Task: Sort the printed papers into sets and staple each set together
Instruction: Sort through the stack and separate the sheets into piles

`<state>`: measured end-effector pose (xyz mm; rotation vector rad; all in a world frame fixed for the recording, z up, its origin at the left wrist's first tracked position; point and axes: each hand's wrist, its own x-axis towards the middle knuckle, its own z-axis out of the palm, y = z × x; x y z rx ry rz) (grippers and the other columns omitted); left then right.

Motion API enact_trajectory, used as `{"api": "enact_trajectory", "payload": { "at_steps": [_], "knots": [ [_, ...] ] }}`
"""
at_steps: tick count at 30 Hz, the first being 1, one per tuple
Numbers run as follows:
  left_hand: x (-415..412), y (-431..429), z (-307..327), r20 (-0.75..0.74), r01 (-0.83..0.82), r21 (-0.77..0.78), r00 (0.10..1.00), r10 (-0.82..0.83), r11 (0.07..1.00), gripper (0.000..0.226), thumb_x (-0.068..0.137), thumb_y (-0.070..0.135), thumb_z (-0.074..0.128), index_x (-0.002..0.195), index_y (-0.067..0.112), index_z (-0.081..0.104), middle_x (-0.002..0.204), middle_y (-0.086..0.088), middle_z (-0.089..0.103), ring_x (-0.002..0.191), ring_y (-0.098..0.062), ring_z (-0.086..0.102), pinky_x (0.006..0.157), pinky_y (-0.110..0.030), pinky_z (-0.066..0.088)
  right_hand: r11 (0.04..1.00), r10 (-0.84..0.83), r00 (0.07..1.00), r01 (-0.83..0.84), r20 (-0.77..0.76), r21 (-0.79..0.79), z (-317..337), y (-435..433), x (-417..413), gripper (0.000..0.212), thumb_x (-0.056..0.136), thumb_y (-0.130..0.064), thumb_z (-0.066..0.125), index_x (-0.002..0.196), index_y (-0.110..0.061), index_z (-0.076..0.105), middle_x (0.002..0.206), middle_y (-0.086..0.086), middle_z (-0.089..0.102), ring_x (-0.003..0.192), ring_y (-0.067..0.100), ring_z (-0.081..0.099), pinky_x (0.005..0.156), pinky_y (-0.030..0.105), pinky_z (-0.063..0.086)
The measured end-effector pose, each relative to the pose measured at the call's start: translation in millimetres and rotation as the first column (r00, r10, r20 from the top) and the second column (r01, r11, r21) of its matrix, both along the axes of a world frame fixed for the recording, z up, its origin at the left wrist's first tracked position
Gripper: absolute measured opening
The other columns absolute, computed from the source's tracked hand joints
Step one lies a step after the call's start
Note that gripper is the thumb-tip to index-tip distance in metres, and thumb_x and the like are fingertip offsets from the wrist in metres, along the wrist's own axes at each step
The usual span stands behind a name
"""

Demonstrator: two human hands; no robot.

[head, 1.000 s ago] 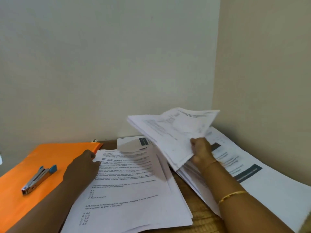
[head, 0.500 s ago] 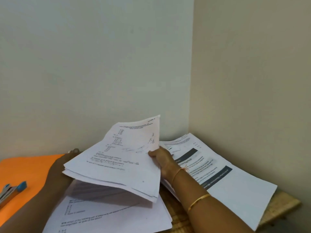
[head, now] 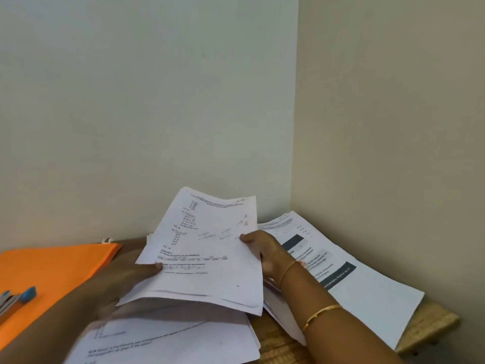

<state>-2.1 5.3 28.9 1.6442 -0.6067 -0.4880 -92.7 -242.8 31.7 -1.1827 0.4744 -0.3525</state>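
Note:
A sheaf of printed papers is held up over the table between both hands. My left hand grips its left edge with the thumb on top. My right hand grips its right edge, thumb on the top page. Under the sheaf lies a pile of printed question sheets. To the right lies another pile of papers with dark header bands. The stapler, grey with blue ends, lies at the left edge on the orange folder.
The wooden table sits in a corner, with walls close behind and to the right. Its right end sticks out past the papers. A small white object shows behind the folder.
The sheaf has moved left from the right pile to above the left pile, and my left hand has come up to grip its left edge. The camera view has shifted.

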Motion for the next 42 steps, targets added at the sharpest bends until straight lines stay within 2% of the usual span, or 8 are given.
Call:
{"api": "enact_trajectory", "payload": {
  "at_steps": [7, 13, 17, 21, 23, 26, 31, 42],
  "knots": [
    [-17, -47, 8, 0.126, -0.098, 0.01, 0.987, 0.096, 0.995, 0.028, 0.091, 0.009, 0.06, 0.118, 0.012, 0.057, 0.104, -0.001, 0.066, 0.094, -0.022, 0.062, 0.08, -0.032, 0.049, 0.993, 0.114, 0.989, -0.114, -0.098, 0.007, 7, -34, -44, 0.023, 0.092, -0.015, 0.055, 0.11, -0.003, 0.061, 0.091, 0.013, 0.069, 0.072, 0.025, 0.067, 0.059, 0.031, 0.057],
    [-51, -117, 28, 0.278, -0.138, 0.066, 0.954, 0.115, 0.988, 0.042, 0.093, 0.03, 0.057, 0.13, 0.012, 0.047, 0.126, -0.004, 0.055, 0.104, -0.024, 0.057, 0.089, -0.036, 0.05, 0.977, -0.159, 0.986, 0.151, -0.046, -0.15, 31, -68, -84, 0.013, 0.094, 0.003, 0.042, 0.095, -0.003, 0.053, 0.071, 0.011, 0.061, 0.059, 0.019, 0.059, 0.038, 0.02, 0.049],
    [-91, -154, 30, 0.358, -0.205, 0.119, 0.921, 0.151, 0.971, 0.07, 0.091, 0.048, 0.052, 0.144, 0.012, 0.025, 0.144, -0.012, 0.04, 0.126, -0.029, 0.045, 0.103, -0.034, 0.038, 0.87, -0.368, 0.928, 0.365, 0.054, -0.332, 65, -102, -129, 0.023, 0.092, 0.008, 0.041, 0.104, -0.008, 0.052, 0.094, 0.016, 0.055, 0.073, 0.025, 0.055, 0.042, 0.028, 0.052],
    [-145, -175, 13, 0.69, 0.14, 0.285, 0.657, -0.305, 0.948, 0.049, 0.093, 0.046, 0.048, 0.135, 0.022, 0.041, 0.137, 0.006, 0.039, 0.119, -0.013, 0.044, 0.089, -0.012, 0.04, 0.78, -0.464, 0.884, 0.441, 0.063, -0.445, 79, -130, -168, 0.027, 0.09, 0.009, 0.042, 0.109, -0.006, 0.053, 0.092, 0.014, 0.054, 0.07, 0.024, 0.055, 0.042, 0.03, 0.052],
    [-155, -181, 3, 0.722, 0.256, 0.503, 0.4, -0.565, 0.825, 0.045, 0.094, 0.034, 0.052, 0.136, 0.032, 0.037, 0.151, 0.009, 0.021, 0.137, -0.015, 0.026, 0.106, -0.022, 0.032, 0.719, -0.516, 0.856, 0.455, 0.034, -0.525, 78, -142, -181, 0.025, 0.091, 0.006, 0.041, 0.107, -0.008, 0.053, 0.083, 0.01, 0.052, 0.069, 0.026, 0.056, 0.048, 0.033, 0.057],
    [-154, -183, 0, 0.614, 0.201, 0.74, 0.19, -0.766, 0.642, 0.069, 0.086, 0.023, 0.06, 0.143, 0.038, 0.025, 0.157, 0.013, 0.002, 0.144, -0.012, 0.005, 0.114, -0.035, 0.02, 0.657, -0.565, 0.825, 0.465, 0.021, -0.593, 73, -155, -194, 0.023, 0.091, 0.003, 0.042, 0.105, -0.01, 0.055, 0.083, 0.009, 0.055, 0.079, 0.032, 0.06, 0.075, 0.046, 0.057],
    [-166, -187, 2, 0.496, 0.082, 0.861, 0.084, -0.864, 0.502, 0.068, 0.088, 0.019, 0.056, 0.147, 0.028, 0.025, 0.154, 0.009, 0.025, 0.138, -0.012, 0.027, 0.111, -0.029, 0.028, 0.643, -0.58, 0.813, 0.497, 0.053, -0.582, 65, -162, -205, 0.022, 0.09, 0.003, 0.041, 0.1, -0.011, 0.055, 0.084, 0.009, 0.055, 0.089, 0.034, 0.058, 0.078, 0.046, 0.055],
    [-164, -210, -14, 0.737, 0.064, 0.675, -0.11, -0.667, 0.735, 0.033, 0.096, 0.028, 0.047, 0.128, 0.021, 0.054, 0.121, -0.001, 0.059, 0.11, -0.017, 0.054, 0.093, -0.03, 0.045, 0.536, -0.649, 0.752, 0.559, 0.115, -0.632, 59, -170, -212, 0.03, 0.086, 0.003, 0.041, 0.108, -0.006, 0.059, 0.1, 0.016, 0.057, 0.092, 0.036, 0.056, 0.072, 0.035, 0.049]
  ]
}}
